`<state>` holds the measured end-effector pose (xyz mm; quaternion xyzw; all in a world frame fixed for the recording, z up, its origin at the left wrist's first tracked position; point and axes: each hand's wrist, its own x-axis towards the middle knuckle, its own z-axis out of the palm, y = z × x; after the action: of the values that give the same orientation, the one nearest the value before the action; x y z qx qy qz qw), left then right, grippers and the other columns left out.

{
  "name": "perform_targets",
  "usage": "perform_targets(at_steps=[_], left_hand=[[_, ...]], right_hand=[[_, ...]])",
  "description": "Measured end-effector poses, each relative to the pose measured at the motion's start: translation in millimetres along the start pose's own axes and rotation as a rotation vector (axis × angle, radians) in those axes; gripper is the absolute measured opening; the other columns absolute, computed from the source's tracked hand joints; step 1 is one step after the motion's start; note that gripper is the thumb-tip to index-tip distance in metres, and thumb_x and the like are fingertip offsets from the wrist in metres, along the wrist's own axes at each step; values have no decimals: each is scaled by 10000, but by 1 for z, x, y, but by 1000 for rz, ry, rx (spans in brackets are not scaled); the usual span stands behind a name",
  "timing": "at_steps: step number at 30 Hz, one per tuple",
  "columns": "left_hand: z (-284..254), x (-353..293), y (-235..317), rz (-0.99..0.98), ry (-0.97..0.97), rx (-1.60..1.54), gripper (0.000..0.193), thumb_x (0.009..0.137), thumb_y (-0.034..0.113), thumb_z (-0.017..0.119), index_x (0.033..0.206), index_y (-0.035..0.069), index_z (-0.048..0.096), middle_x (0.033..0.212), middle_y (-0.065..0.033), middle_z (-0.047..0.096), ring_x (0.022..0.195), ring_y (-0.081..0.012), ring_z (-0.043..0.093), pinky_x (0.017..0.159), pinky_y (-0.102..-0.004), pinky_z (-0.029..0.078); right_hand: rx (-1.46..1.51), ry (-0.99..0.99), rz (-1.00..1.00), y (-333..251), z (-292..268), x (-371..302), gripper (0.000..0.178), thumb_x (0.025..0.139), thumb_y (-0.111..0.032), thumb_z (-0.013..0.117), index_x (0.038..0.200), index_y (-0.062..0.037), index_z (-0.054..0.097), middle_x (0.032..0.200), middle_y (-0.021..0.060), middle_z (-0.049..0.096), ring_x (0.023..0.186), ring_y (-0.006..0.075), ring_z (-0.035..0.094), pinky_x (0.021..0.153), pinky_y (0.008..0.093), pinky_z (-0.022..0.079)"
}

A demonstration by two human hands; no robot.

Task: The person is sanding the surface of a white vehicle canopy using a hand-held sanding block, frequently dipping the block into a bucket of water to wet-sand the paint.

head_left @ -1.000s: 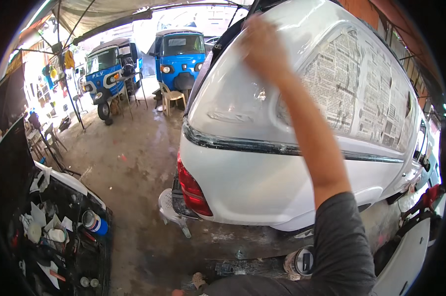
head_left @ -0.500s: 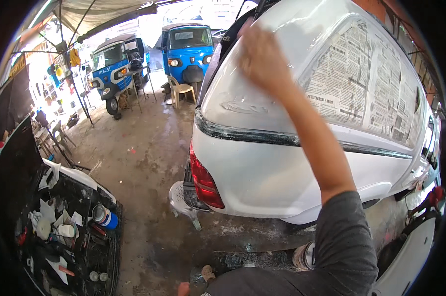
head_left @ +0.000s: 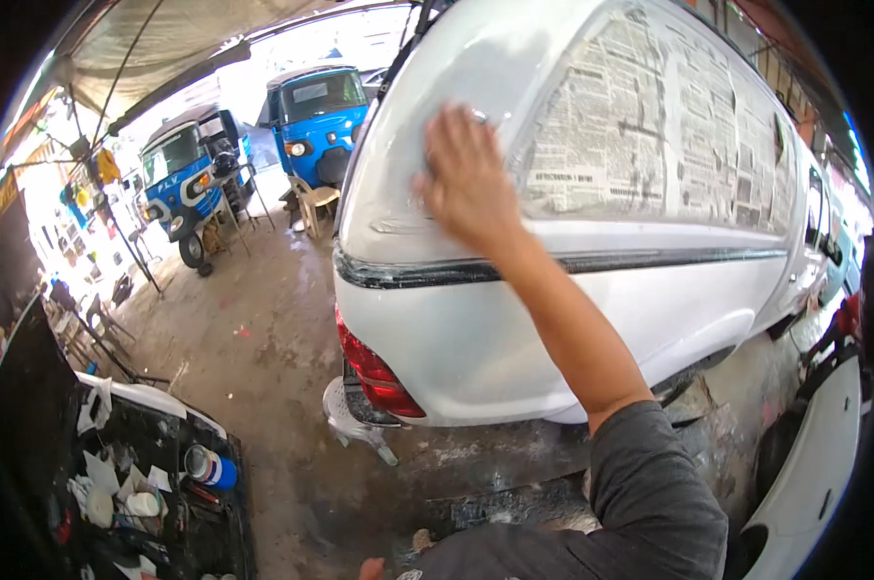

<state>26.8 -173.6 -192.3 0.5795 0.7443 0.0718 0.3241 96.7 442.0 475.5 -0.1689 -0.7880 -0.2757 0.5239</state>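
Note:
My right hand (head_left: 469,179) lies flat on the rear side panel of a white pickup canopy (head_left: 413,126), fingers stretched up and thumb apart. It is slightly smeared by motion. Whether anything thin is under the palm is hidden. The panel looks wet and patchy grey-white, with a smeary ridge below the hand. To the right, newspaper sheets (head_left: 601,145) cover the side window. A dark trim strip (head_left: 437,274) runs beneath, above the white body and red tail light (head_left: 374,367). Only a bit of my left hand (head_left: 371,568) shows at the lower edge, its fingers not readable.
A white plastic stool (head_left: 350,420) stands under the rear bumper. At lower left, a dark panel holds paper scraps and a blue-and-white can (head_left: 210,468). Two blue three-wheelers (head_left: 316,121) and a beige chair (head_left: 313,203) are behind. A loose white panel (head_left: 809,474) stands at right.
My right hand has come down and nearer from the canopy's upper rear edge and now rests flat on the panel. The whole view has shifted, moving the vehicle leftward in the picture.

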Motion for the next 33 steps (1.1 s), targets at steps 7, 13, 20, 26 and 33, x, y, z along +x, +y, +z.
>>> perform_targets(at_steps=[7,13,20,26,33], left_hand=[[-50,80,2,-345,-243,-1987,99,927,220,561,839,196,599,729,-15,577,619,-217,569,530,-384,441],[-67,83,36,-396,365,-1071,184,945,170,538,806,67,603,719,9,580,596,-168,560,546,-360,459],[-355,125,279,365,782,-543,262,1052,165,556,1213,-24,641,1165,-183,678,1055,-310,648,933,-401,498],[-608,150,426,790,1367,141,300,1008,160,600,1275,24,608,1335,-187,576,1272,-385,512,1118,-480,388],[-714,212,503,848,1626,443,500,1025,254,579,1475,70,458,1535,-199,394,1469,-429,294,1214,-531,274]], right_hand=[[-231,-142,-110,125,-52,132,653,1059,-471,436,1513,-1,424,1612,230,366,1486,435,332,1234,548,243],[-65,123,-9,27,-19,57,700,1049,-462,464,1522,49,392,1624,263,330,1526,423,277,1248,544,214],[342,-262,197,-5,-126,-76,608,1044,-337,504,1498,62,436,1540,287,428,1444,389,417,1191,453,335],[1096,-67,866,1,-161,-55,602,1026,-225,529,1532,67,382,1215,258,632,1138,321,605,1035,364,428],[324,-14,184,2,-75,-76,759,956,-255,661,1554,61,316,1598,285,350,1479,417,372,1212,564,271]])
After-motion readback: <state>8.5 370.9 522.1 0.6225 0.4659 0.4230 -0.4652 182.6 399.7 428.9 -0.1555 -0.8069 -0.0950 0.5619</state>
